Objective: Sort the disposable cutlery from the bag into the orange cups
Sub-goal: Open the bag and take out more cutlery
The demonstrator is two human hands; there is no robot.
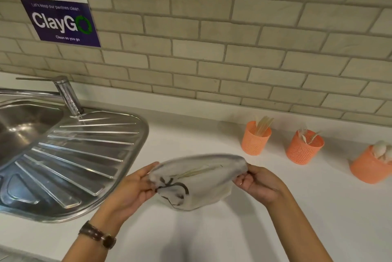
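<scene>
A pale cloth bag (pixel 203 185) with a dark drawstring hangs above the white counter, held up by both hands. My left hand (pixel 135 187) grips its left edge by the drawstring, and my right hand (pixel 256 183) pinches its right edge. A pale piece of cutlery (pixel 197 171) shows through the bag's top. Three orange mesh cups stand to the right: the left cup (pixel 254 143) holds knives, the middle cup (pixel 303 149) holds forks, the right cup (pixel 369 168) holds spoons.
A steel sink with ribbed drainboard (pixel 89 155) and a tap (pixel 67 96) fills the left side. The white counter (pixel 212 230) runs under the bag. A tiled wall with a blue poster (pixel 59 15) stands behind.
</scene>
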